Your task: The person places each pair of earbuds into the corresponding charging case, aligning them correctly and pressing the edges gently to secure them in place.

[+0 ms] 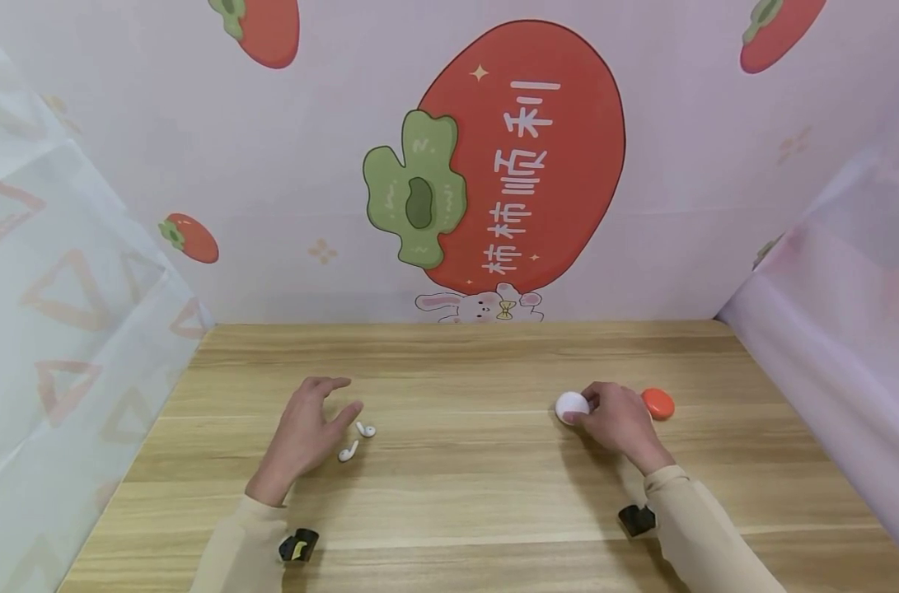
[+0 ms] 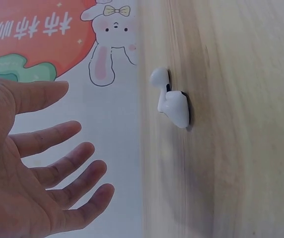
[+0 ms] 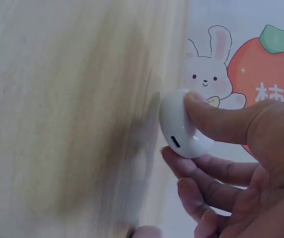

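Note:
My right hand point(image 1: 618, 418) pinches a white earbud charging case point(image 1: 571, 408) between thumb and fingers. The right wrist view shows this case point(image 3: 181, 126) as smooth and rounded, with a small dark slot, held close to the table. On the left, my left hand point(image 1: 308, 424) is held with fingers spread and nothing in it. Just right of it lie two white earbuds, one earbud point(image 1: 368, 430) farther back and the other earbud point(image 1: 348, 451) nearer. In the left wrist view the earbuds overlap, the larger-looking earbud point(image 2: 177, 108) in front.
A glossy orange round object point(image 1: 658, 403) lies on the wooden table point(image 1: 449, 494) just right of my right hand. Black wrist gear point(image 1: 298, 545) shows beside the left sleeve. A printed backdrop point(image 1: 679, 272) stands along the far edge, with cloth walls at both sides.

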The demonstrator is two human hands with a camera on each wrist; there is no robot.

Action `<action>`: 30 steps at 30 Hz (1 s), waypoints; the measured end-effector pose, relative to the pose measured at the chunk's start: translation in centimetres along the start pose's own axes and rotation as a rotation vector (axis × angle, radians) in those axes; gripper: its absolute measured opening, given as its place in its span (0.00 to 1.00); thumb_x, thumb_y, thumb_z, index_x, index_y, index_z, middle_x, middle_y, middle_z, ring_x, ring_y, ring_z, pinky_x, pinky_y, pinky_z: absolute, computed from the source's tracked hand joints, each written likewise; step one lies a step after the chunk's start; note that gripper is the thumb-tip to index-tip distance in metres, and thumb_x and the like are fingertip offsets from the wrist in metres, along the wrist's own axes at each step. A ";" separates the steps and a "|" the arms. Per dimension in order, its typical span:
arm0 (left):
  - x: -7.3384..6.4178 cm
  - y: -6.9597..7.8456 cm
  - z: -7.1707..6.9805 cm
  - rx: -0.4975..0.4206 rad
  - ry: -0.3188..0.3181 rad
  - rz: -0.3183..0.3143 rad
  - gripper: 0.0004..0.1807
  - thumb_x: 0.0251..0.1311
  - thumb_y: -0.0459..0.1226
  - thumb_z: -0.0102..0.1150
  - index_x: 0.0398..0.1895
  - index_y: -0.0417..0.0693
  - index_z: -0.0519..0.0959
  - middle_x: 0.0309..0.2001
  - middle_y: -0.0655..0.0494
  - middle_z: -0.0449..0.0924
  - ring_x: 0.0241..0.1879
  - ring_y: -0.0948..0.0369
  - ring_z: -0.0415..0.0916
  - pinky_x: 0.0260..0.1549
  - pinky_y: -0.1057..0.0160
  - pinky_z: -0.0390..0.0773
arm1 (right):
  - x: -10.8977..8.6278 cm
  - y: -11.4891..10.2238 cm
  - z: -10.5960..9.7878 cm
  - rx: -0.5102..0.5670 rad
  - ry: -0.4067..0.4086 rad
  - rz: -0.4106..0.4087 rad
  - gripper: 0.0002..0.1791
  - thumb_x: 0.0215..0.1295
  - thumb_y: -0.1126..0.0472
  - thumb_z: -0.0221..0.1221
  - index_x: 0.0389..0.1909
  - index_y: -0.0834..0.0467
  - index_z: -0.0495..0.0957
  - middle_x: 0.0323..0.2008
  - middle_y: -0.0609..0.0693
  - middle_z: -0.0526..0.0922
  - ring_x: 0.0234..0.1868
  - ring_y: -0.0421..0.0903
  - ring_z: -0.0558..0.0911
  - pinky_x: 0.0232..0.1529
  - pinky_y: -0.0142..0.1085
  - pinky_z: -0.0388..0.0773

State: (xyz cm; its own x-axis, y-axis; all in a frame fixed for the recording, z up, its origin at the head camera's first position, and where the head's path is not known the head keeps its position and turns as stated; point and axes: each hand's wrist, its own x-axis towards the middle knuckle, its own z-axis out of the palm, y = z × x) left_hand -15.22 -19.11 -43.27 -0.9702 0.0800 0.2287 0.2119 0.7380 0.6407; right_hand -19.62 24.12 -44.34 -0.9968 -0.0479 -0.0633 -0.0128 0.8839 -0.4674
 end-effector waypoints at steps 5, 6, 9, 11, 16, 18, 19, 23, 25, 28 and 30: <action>0.1 0.2 0.0 -0.005 0.001 0.004 0.23 0.67 0.37 0.64 0.59 0.31 0.78 0.58 0.30 0.74 0.59 0.35 0.71 0.57 0.35 0.69 | -0.2 -0.2 0.0 0.090 0.016 -0.005 0.23 0.58 0.52 0.74 0.44 0.66 0.83 0.34 0.53 0.86 0.36 0.48 0.83 0.40 0.47 0.77; 0.1 0.3 0.0 -0.006 -0.003 0.003 0.23 0.67 0.37 0.64 0.59 0.31 0.78 0.58 0.30 0.74 0.60 0.35 0.71 0.58 0.35 0.69 | -0.3 -0.2 0.0 0.105 0.020 -0.009 0.22 0.58 0.52 0.74 0.44 0.66 0.83 0.34 0.53 0.86 0.35 0.48 0.83 0.40 0.46 0.78; 0.1 0.5 0.0 -0.012 -0.010 0.000 0.23 0.67 0.38 0.64 0.60 0.31 0.78 0.59 0.30 0.73 0.60 0.35 0.70 0.58 0.35 0.69 | -0.4 -0.6 -0.1 0.144 0.043 -0.030 0.20 0.59 0.54 0.73 0.43 0.66 0.83 0.35 0.53 0.87 0.35 0.47 0.85 0.39 0.45 0.79; 0.2 0.6 0.0 -0.013 -0.013 0.000 0.23 0.67 0.38 0.64 0.60 0.31 0.77 0.59 0.30 0.72 0.60 0.35 0.70 0.58 0.35 0.69 | -0.5 -0.8 -0.2 0.166 0.062 -0.047 0.19 0.60 0.55 0.73 0.43 0.65 0.84 0.35 0.53 0.88 0.36 0.47 0.85 0.39 0.44 0.80; 0.3 0.8 0.1 -0.013 -0.020 0.004 0.23 0.68 0.38 0.63 0.61 0.33 0.77 0.60 0.30 0.71 0.61 0.35 0.69 0.58 0.35 0.68 | -0.7 -1.6 0.0 0.232 0.094 -0.091 0.15 0.62 0.60 0.71 0.45 0.66 0.84 0.36 0.54 0.88 0.37 0.48 0.85 0.37 0.39 0.78; 0.4 1.0 0.1 -0.012 -0.022 0.004 0.23 0.68 0.38 0.63 0.61 0.33 0.77 0.61 0.30 0.71 0.61 0.35 0.69 0.58 0.34 0.68 | -0.8 -2.0 0.1 0.260 0.100 -0.096 0.15 0.63 0.62 0.70 0.46 0.67 0.84 0.36 0.54 0.88 0.37 0.48 0.84 0.35 0.36 0.77; 0.4 1.1 0.1 -0.012 -0.021 0.005 0.23 0.68 0.38 0.63 0.61 0.33 0.77 0.61 0.30 0.71 0.61 0.35 0.69 0.58 0.34 0.68 | -0.9 -2.2 0.2 0.275 0.102 -0.096 0.15 0.63 0.62 0.70 0.47 0.67 0.83 0.37 0.55 0.88 0.37 0.48 0.84 0.35 0.35 0.76; 0.6 1.5 0.1 -0.021 -0.014 0.018 0.23 0.68 0.38 0.64 0.61 0.33 0.77 0.61 0.30 0.71 0.62 0.35 0.69 0.58 0.34 0.69 | -1.1 -3.1 0.4 0.343 0.120 -0.092 0.16 0.64 0.64 0.69 0.49 0.69 0.82 0.37 0.56 0.88 0.38 0.49 0.82 0.34 0.33 0.74; 0.7 1.8 0.2 -0.031 -0.006 0.032 0.23 0.67 0.37 0.64 0.60 0.32 0.78 0.60 0.30 0.72 0.61 0.35 0.70 0.58 0.35 0.69 | -1.3 -3.5 0.5 0.381 0.130 -0.095 0.15 0.63 0.66 0.69 0.49 0.69 0.82 0.37 0.56 0.87 0.38 0.50 0.82 0.34 0.33 0.72; 0.9 2.3 0.5 -0.042 0.001 0.057 0.22 0.67 0.36 0.65 0.59 0.32 0.78 0.59 0.30 0.73 0.61 0.36 0.70 0.58 0.35 0.70 | -1.5 -4.2 0.8 0.427 0.143 -0.105 0.14 0.63 0.67 0.69 0.48 0.68 0.83 0.37 0.56 0.87 0.38 0.50 0.81 0.32 0.32 0.72; 1.0 2.8 0.8 -0.051 0.004 0.069 0.22 0.66 0.36 0.65 0.59 0.32 0.78 0.58 0.31 0.74 0.60 0.36 0.71 0.58 0.36 0.70 | -1.6 -4.7 1.0 0.452 0.151 -0.116 0.13 0.63 0.67 0.69 0.48 0.67 0.83 0.37 0.56 0.87 0.37 0.49 0.81 0.31 0.31 0.72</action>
State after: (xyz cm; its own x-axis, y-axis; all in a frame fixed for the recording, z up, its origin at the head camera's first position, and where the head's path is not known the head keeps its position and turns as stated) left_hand -15.68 -16.44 -41.89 -0.9528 0.1266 0.2761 0.2836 0.6961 0.6596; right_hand -17.90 19.59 -42.89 -0.9915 -0.0368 0.1250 -0.1228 0.5843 -0.8022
